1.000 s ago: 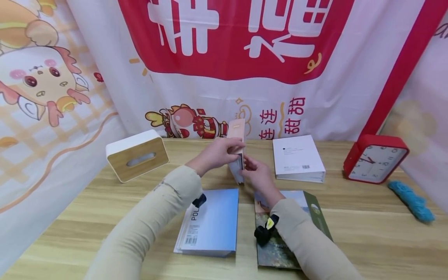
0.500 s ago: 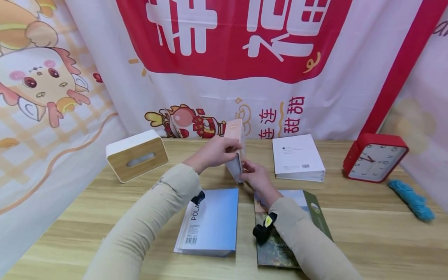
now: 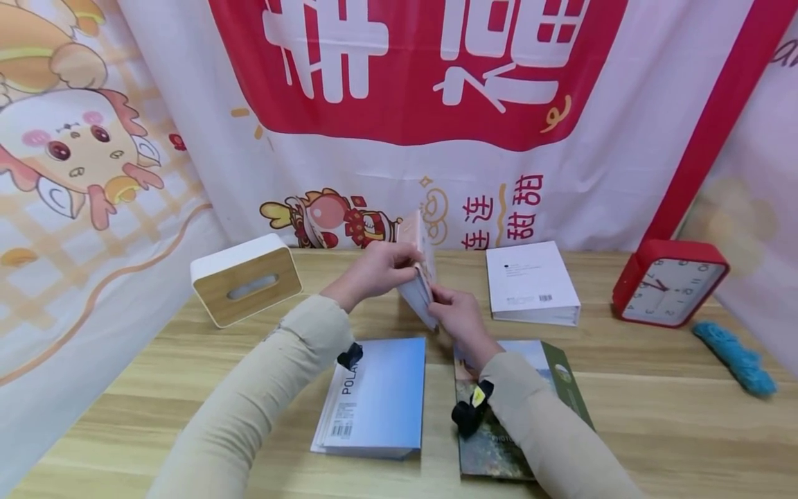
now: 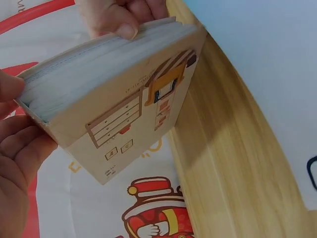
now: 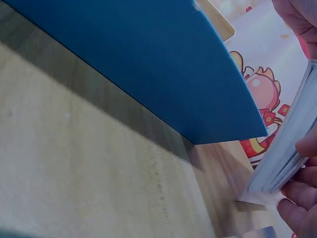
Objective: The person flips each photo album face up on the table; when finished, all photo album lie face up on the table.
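A thick photo album with a pale pink cover stands on edge near the middle of the table, held between both hands. My left hand grips its upper near corner, with thumb over the page edges and fingers under the cover, as the left wrist view shows. Lower down, my right hand pinches the album's page edges between thumb and fingers. Drawings of a cabinet decorate the beige cover in the left wrist view. White page edges face the right wrist camera, slightly parted near the right fingers.
Nearer me lie a blue-and-white album and a dark landscape-covered album under the right forearm. Behind are a tissue box at left and a white album at right. A red clock and blue yarn stand far right.
The pink album has tilted, its top shifting slightly left, and more of its pages show. My left hand has moved a little left with it; the other things have stayed put.
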Tool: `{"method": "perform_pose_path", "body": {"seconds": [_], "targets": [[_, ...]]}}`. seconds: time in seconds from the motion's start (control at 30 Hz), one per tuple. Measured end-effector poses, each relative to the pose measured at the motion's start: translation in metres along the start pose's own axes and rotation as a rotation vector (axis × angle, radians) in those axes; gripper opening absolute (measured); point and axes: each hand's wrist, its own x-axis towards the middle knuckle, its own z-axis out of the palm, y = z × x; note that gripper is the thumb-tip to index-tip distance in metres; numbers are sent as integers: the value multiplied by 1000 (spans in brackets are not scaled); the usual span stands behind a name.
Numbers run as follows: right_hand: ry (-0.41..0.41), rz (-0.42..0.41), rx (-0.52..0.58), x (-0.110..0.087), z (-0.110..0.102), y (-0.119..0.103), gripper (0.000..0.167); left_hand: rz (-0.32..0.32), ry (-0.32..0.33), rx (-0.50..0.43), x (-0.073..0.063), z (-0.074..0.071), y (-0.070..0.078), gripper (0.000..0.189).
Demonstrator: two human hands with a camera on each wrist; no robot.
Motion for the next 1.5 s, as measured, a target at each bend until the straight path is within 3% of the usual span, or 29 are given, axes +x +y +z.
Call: {"method": "perform_pose_path", "body": {"seconds": [0.13,0.47,0.67,0.83,0.97,1.1,1.3,1.43,1.5], "targets": [[-4,11,-20,1,-3,-3,44,-48,38,-103,-2,1,-3,20],[35,-91,-196,1,-11,-6,35,-165,112,-305,-9,1,-14,18],[62,-136,-267,0,-12,-7,28,-283,183,-362,-19,1,-23,19],[66,-220,-312,-2,-13,-6,26,-389,208,-487,-25,2,-28,21],[22,-280,-341,0,-16,-5,24,-467,210,-575,-30,3,-32,24],[-53,-299,-372,3,-19,-3,23,-530,178,-585,-36,3,-36,28],[-149,-258,-438,10,-17,-1,22,-669,122,-567,-46,5,-44,31],[-206,-231,-449,12,-13,-1,25,-727,111,-594,-51,8,-53,33],[-224,-204,-450,13,-11,-1,27,-727,109,-605,-54,11,-58,36]]}}
